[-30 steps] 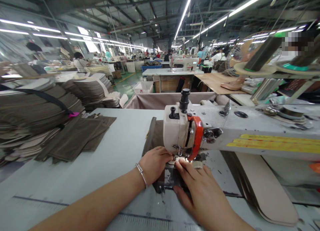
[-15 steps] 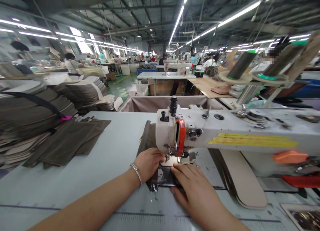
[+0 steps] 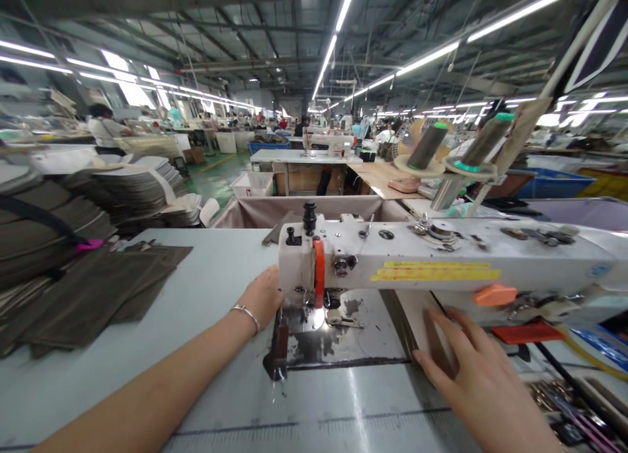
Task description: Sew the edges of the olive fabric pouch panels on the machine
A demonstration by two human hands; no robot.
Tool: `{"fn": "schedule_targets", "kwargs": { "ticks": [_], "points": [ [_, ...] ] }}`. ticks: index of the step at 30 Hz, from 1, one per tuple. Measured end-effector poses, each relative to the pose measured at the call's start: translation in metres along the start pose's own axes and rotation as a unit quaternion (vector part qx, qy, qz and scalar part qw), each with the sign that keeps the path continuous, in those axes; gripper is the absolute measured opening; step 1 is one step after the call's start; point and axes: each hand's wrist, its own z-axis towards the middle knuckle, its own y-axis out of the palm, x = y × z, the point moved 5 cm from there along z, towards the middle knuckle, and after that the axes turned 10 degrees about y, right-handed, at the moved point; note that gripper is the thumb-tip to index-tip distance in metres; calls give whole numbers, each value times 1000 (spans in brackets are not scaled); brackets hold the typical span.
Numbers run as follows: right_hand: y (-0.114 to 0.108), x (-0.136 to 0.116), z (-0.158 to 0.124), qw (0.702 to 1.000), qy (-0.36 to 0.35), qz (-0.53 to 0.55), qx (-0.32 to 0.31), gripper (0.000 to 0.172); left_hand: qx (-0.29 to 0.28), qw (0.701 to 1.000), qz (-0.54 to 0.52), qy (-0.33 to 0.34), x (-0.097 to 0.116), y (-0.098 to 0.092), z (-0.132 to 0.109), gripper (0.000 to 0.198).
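A white sewing machine with an orange guard on its head stands on the grey table. My left hand, a bangle on its wrist, reaches past the left side of the machine head. Its fingers are hidden behind the head. A brown fabric piece pokes out behind the machine there. My right hand lies with fingers spread on a beige piece under the machine arm. The metal needle plate between my hands is bare.
Tall stacks of cut brown and beige pieces fill the table's left, with flat brown panels before them. Two thread cones stand behind the machine. Small tools lie at lower right. Other people work at distant machines.
My view swung right. Both hands left the needle area: the left slid back beside the machine head, and the right moved right onto the beige piece. The fabric under the foot is gone.
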Motion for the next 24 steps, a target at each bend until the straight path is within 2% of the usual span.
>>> {"fn": "schedule_targets", "kwargs": {
  "ticks": [4,8,12,14,18,22,24],
  "points": [
    [-18,-5,5,998,40,31,28,49,-36,999,16,-16,19,-4,-38,33],
    [-16,-22,1,999,25,26,26,67,-30,999,15,-7,36,-2,-67,34],
    [-4,-48,-7,1000,-2,-9,13,85,8,1000,10,14,40,2,-68,30],
    [-3,-54,-9,1000,-18,-18,12,82,18,1000,5,23,40,3,-66,29],
    [-13,-49,-10,994,-104,-8,2,54,6,1000,-10,23,36,6,-66,28],
    [-11,-42,-4,978,-197,-59,-19,70,0,999,-29,17,34,7,-67,28],
    [-5,-46,-2,969,-230,-76,-44,71,2,999,-37,13,34,7,-65,28]
  ]
}}
